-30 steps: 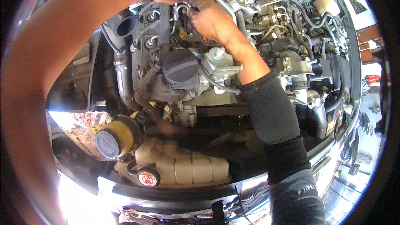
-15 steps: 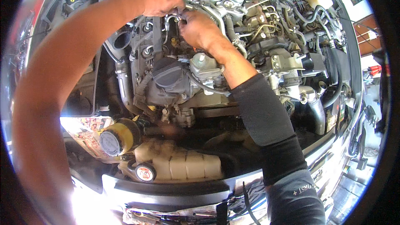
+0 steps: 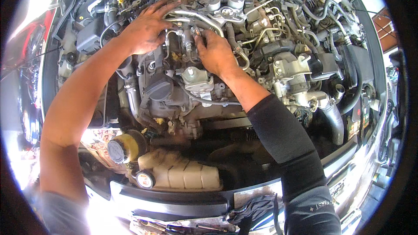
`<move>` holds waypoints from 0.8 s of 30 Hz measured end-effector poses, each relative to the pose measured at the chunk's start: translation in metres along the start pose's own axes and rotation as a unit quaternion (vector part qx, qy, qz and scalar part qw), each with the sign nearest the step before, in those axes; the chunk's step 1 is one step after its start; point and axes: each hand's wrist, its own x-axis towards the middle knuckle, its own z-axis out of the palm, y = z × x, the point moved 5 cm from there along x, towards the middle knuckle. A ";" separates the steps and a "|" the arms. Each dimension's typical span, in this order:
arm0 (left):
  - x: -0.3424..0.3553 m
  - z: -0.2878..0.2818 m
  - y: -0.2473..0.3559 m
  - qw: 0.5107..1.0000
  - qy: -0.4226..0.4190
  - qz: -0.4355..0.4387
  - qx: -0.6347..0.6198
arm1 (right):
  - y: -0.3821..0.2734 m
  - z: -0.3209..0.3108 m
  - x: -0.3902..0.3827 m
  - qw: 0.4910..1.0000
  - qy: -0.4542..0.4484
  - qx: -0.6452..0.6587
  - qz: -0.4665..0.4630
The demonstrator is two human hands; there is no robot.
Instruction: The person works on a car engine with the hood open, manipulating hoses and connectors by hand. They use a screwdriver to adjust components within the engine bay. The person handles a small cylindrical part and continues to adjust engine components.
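Note:
Both of my hands work over the exposed engine [image 3: 226, 82] of a vehicle. My left hand [image 3: 147, 27] rests on its upper left part with fingers spread, near a curved silver metal pipe [image 3: 191, 14]; nothing shows in its grasp. Just below that pipe, my right hand [image 3: 214, 53] has its thumb and fingertips closed by a small metal piece [image 3: 197, 31]. Whatever they pinch is mostly hidden. Between the hands stands a grey cylindrical fitting [image 3: 187, 39]. Lower down are a black oil filler cap [image 3: 159, 88] and a silver housing [image 3: 195, 78].
A tan plastic tank [image 3: 185, 174] and a yellowish reservoir with a round cap [image 3: 124, 147] sit near the front edge. Dark cloth or gloves [image 3: 254, 211] and several hand tools [image 3: 174, 227] lie at the front. Hoses run along the right side.
My left hand has drawn away leftward from the right hand, its fingers now spread on the engine. My right hand stays by the pipe. The whole view has shifted slightly.

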 end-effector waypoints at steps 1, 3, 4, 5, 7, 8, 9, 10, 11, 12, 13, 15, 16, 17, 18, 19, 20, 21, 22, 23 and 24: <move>0.000 -0.001 -0.001 1.000 -0.009 -0.007 -0.007 | 0.001 0.001 0.002 1.000 -0.003 -0.011 -0.005; 0.002 -0.008 0.001 0.999 0.008 0.023 -0.030 | 0.003 0.000 0.006 1.000 -0.018 -0.003 -0.012; 0.003 -0.010 0.000 0.999 0.008 0.031 -0.042 | 0.004 -0.001 0.007 1.000 -0.024 0.001 -0.015; 0.004 -0.012 -0.001 0.999 -0.005 0.034 -0.038 | 0.004 -0.001 0.008 0.999 -0.028 0.007 -0.018; 0.006 -0.017 -0.003 0.998 -0.025 0.044 -0.026 | 0.003 -0.002 0.010 0.999 -0.033 0.019 -0.022; 0.005 -0.021 -0.005 0.999 -0.026 0.036 -0.031 | 0.003 -0.002 0.009 0.999 -0.036 0.016 -0.015; 0.001 -0.025 -0.005 0.999 -0.021 0.031 -0.037 | 0.003 -0.001 0.008 0.999 -0.039 0.014 -0.010; -0.003 -0.027 -0.005 0.999 -0.028 0.013 -0.039 | 0.003 -0.001 0.007 0.999 -0.042 0.009 0.004; -0.014 -0.033 -0.004 0.999 0.008 -0.017 -0.042 | 0.002 -0.001 0.006 0.999 -0.029 0.016 0.007; -0.023 -0.035 -0.004 0.997 0.011 -0.058 -0.052 | 0.001 -0.002 0.005 0.999 -0.027 0.023 0.007; -0.032 -0.038 -0.004 0.993 0.014 -0.099 -0.061 | 0.001 -0.002 0.005 0.999 -0.029 0.027 0.014; -0.052 -0.044 0.002 0.986 0.038 -0.146 -0.076 | 0.000 -0.003 0.005 0.999 -0.035 0.026 0.027; -0.062 -0.046 0.008 0.984 0.038 -0.166 -0.061 | -0.001 -0.003 0.005 0.998 -0.040 0.027 0.026; -0.071 -0.050 0.015 0.982 0.047 -0.178 -0.047 | -0.001 -0.003 0.006 0.998 -0.046 0.030 0.029; -0.080 -0.053 0.024 0.979 0.054 -0.194 -0.033 | -0.001 -0.003 0.006 0.998 -0.052 0.031 0.036; -0.087 -0.057 0.034 0.978 0.070 -0.191 -0.042 | -0.001 -0.004 0.007 0.997 -0.053 0.032 0.034; -0.094 -0.061 0.044 0.976 0.084 -0.193 -0.050 | -0.001 -0.004 0.007 0.997 -0.055 0.032 0.036; -0.102 -0.065 0.055 0.974 0.098 -0.196 -0.055 | -0.001 -0.003 0.007 0.997 -0.062 0.031 0.043; -0.110 -0.067 0.067 0.974 0.105 -0.190 -0.062 | -0.001 -0.003 0.007 0.997 -0.058 0.030 0.041; -0.119 -0.070 0.079 0.974 0.112 -0.184 -0.066 | 0.000 -0.002 0.007 0.997 -0.060 0.030 0.045; -0.130 -0.073 0.089 0.974 0.115 -0.183 -0.064 | 0.001 -0.002 0.007 0.996 -0.062 0.030 0.048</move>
